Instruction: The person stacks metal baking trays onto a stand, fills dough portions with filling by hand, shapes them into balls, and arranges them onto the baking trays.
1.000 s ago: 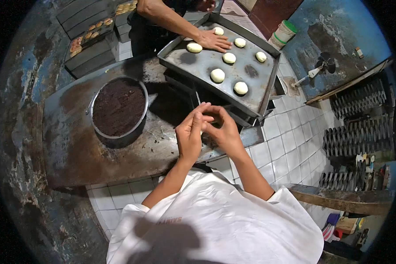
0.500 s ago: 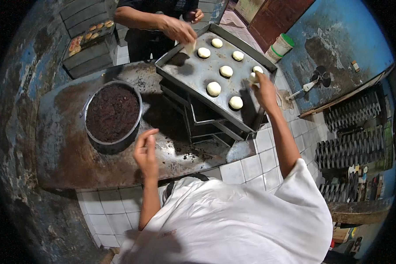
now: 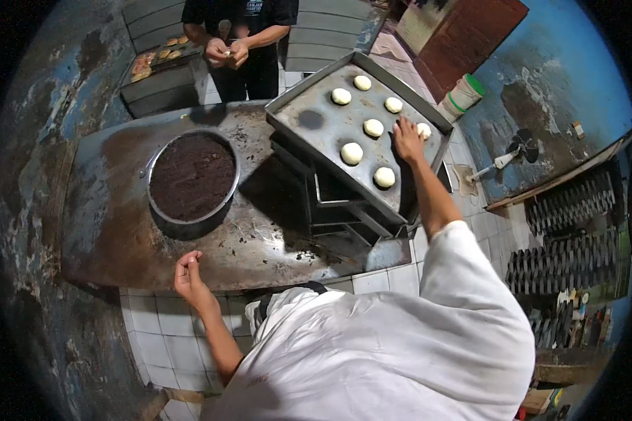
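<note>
My right hand (image 3: 408, 140) lies over the right part of a metal baking tray (image 3: 304, 156), fingers stretched out beside a pale dough ball (image 3: 423, 131). What is under its palm is hidden. Several more dough balls sit apart on the tray, among them one near the front corner (image 3: 384, 177). At the table's front edge my left hand (image 3: 188, 274) is raised with its fingers curled in and the thumb against them; nothing shows in it. Beyond that hand, a round metal bowl (image 3: 236, 184) of dark brown crumbly filling (image 3: 193, 175) stands on the table.
Across the worn table (image 3: 112, 224) a co-worker in dark clothes holds both hands (image 3: 228, 53) together around something small. Metal frames (image 3: 344, 210) support the tray. Trays of baked pieces (image 3: 163, 56) lie at the back left. A lidded bucket (image 3: 467, 91) stands beyond the tray.
My hands have parted; the right reached to the tray's right side and now lies flatter, while the left moved left and down. The co-worker's hand has left the tray and joined the other.
</note>
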Demonstrator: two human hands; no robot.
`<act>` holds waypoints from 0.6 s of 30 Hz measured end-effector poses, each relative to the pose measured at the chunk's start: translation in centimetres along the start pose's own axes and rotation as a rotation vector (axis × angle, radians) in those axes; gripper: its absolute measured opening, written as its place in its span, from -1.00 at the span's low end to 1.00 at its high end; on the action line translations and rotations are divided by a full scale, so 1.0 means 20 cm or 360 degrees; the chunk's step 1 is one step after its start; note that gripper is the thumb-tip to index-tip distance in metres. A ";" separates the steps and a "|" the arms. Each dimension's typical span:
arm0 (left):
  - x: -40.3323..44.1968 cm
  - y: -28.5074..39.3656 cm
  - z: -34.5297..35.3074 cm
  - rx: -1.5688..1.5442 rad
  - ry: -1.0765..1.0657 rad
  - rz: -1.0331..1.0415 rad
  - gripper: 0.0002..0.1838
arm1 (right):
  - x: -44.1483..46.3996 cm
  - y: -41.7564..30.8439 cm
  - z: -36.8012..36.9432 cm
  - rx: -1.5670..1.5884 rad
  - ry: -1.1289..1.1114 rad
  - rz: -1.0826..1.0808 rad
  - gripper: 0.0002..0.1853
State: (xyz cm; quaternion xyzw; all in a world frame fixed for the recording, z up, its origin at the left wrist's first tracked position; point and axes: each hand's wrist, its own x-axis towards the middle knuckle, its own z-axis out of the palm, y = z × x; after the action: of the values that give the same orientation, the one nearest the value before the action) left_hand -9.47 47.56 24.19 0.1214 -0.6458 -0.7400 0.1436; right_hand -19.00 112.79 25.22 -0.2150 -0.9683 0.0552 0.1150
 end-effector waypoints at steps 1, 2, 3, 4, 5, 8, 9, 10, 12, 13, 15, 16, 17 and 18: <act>-0.02 0.00 -0.01 -0.0060 -0.0023 0.0041 -0.86 | -0.03 -0.01 -0.03 -0.0046 -0.0025 -0.0017 -0.27; -0.05 0.01 -0.03 -0.0051 -0.0015 0.0030 -0.86 | -0.07 -0.01 -0.07 -0.0105 -0.0048 -0.0033 -0.25; -0.06 0.02 -0.02 -0.0021 0.0023 0.0006 -0.86 | -0.07 -0.02 -0.07 -0.0117 0.0048 -0.0025 -0.30; -0.07 0.03 -0.02 0.0004 0.0067 -0.0009 -0.86 | -0.08 -0.07 -0.12 -0.0120 0.0058 -0.0052 -0.30; -0.07 0.02 -0.03 -0.0011 0.0098 0.0000 -0.86 | -0.11 -0.13 -0.17 -0.0101 0.0301 -0.0167 -0.36; -0.11 -0.01 -0.08 0.0010 0.0193 0.0026 -0.86 | -0.40 -0.49 -0.46 0.0292 0.0523 -0.0245 -0.53; -0.12 -0.04 -0.07 0.0040 0.0190 0.0007 -0.86 | -0.59 -0.64 -0.53 0.0378 0.0435 -0.0334 -0.53; -0.11 -0.06 -0.06 0.0066 0.0168 -0.0008 -0.85 | -0.76 -0.77 -0.58 0.0459 0.0359 -0.0408 -0.54; -0.10 -0.05 0.12 -0.0007 0.0075 -0.0063 -0.86 | -0.96 -0.87 -0.59 0.0094 0.0068 -0.0557 -0.60; -0.09 -0.05 0.23 -0.0027 -0.0074 -0.0004 -0.86 | -0.97 -0.84 -0.59 0.0095 0.0065 -0.0541 -0.60; -0.07 -0.03 0.45 0.0021 -0.0446 0.0167 -0.82 | -0.92 -0.78 -0.58 -0.0050 -0.0341 -0.0316 -0.69; -0.07 0.04 0.57 0.0093 -0.0622 0.0360 -0.82 | -0.88 -0.75 -0.59 -0.0021 -0.0187 -0.0284 -0.72; -0.09 0.12 0.69 0.0172 -0.0811 0.0541 -0.83 | -0.85 -0.73 -0.66 -0.0056 -0.0182 -0.0249 -0.73; -0.09 0.16 0.81 0.0165 -0.0976 0.0619 -0.85 | -0.80 -0.72 -0.75 -0.0094 -0.0170 -0.0211 -0.73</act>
State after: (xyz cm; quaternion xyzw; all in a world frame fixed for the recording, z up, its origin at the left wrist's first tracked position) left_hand -13.58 62.64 29.51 -0.2241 -0.7064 -0.6672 0.0750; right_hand -7.06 93.87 38.83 -0.1503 -0.9863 0.0303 0.0604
